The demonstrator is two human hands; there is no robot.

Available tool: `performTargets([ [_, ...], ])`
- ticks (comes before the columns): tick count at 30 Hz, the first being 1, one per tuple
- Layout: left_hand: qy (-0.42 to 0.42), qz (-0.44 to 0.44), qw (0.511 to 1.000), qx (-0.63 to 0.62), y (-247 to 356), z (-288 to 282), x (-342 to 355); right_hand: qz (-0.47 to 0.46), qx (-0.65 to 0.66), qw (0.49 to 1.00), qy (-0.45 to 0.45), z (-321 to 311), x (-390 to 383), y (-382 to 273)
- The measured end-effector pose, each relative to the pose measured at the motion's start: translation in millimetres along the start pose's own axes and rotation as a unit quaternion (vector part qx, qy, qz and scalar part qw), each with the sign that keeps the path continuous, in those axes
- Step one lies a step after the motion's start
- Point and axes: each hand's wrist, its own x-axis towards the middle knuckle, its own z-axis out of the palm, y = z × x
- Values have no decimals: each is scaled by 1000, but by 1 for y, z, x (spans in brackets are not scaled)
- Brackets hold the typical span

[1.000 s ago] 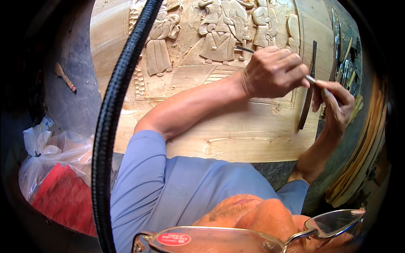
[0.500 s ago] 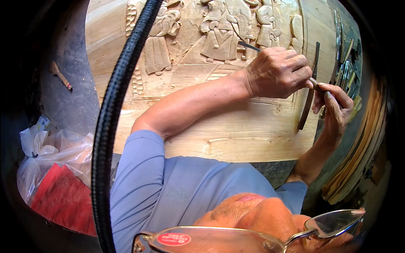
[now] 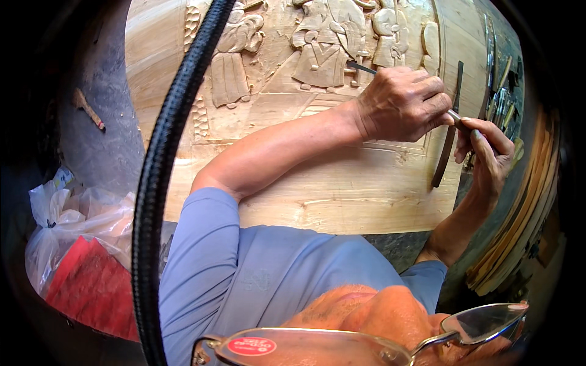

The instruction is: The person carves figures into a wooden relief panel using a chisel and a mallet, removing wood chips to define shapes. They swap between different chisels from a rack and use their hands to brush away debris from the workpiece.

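A carved wooden panel [image 3: 366, 201] lies before me, with robed figures in relief across its far part. My left hand [image 3: 406, 104] is closed round the shaft of a slim carving chisel [image 3: 363, 67]. The dark blade pokes out to the left of this hand, its tip against the lower edge of the middle carved figure [image 3: 320, 64]. At the chisel's other end, my right hand [image 3: 488, 146] pinches the handle between thumb and fingers. My left forearm crosses over the panel.
A dark flat metal bar [image 3: 444, 160] lies on the panel beside my hands. Several carving tools [image 3: 502, 104] rest at the right. Stacked thin boards [image 3: 519, 213] stand lower right. A wooden-handled tool [image 3: 89, 110], a plastic bag [image 3: 79, 210] and a black braided cable [image 3: 160, 158] are left.
My right fingers have shifted slightly on the chisel handle, which has turned or tilted a little. The blade tip stays by the same carved figure, and my left hand keeps its grip.
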Motion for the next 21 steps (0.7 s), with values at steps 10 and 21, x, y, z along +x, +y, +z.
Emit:
performTargets([
  [10, 2, -3, 1000, 15, 0, -1, -1, -7, -18, 1000, 1, 0, 2, -3],
  [21, 32, 0, 999, -17, 0, -9, 4, -15, -44, 999, -17, 22, -3, -46],
])
